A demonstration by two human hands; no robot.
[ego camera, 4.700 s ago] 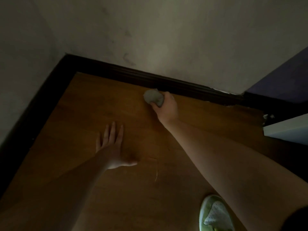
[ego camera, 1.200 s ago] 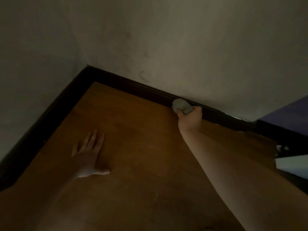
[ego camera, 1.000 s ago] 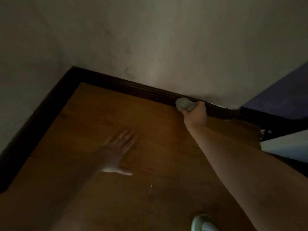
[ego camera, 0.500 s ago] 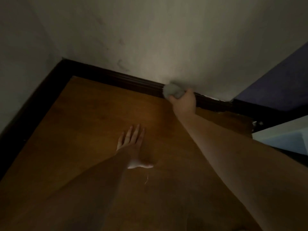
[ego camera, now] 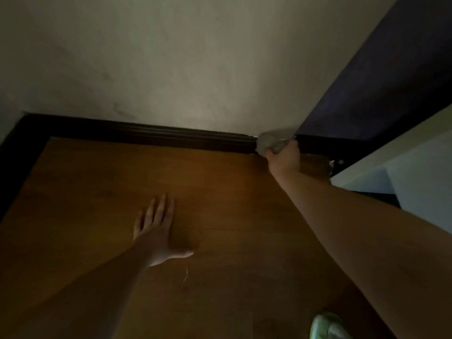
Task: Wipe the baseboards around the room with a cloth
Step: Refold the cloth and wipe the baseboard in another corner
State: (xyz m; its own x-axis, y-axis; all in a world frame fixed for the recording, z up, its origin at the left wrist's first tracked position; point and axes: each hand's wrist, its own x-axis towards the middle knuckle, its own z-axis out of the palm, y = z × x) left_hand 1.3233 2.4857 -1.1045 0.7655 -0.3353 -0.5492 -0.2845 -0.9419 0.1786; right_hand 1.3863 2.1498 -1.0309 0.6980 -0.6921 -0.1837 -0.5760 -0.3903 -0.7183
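Observation:
A dark baseboard (ego camera: pixel 156 135) runs along the foot of the pale wall, from the left corner to a purple wall on the right. My right hand (ego camera: pixel 285 159) grips a bunched grey cloth (ego camera: pixel 270 143) and presses it against the baseboard close to the right corner. My left hand (ego camera: pixel 157 228) lies flat on the wooden floor with its fingers straight, well short of the baseboard.
The brown wooden floor (ego camera: pixel 220 204) fills the middle. A second stretch of baseboard (ego camera: pixel 17 152) lines the left wall. A purple wall (ego camera: pixel 381 94) and a white panel (ego camera: pixel 401 172) close off the right side. A green shoe (ego camera: pixel 327 326) shows at the bottom right.
My right hand has slid the cloth rightwards along the baseboard to the corner by the purple wall. My left hand has stayed flat on the floor.

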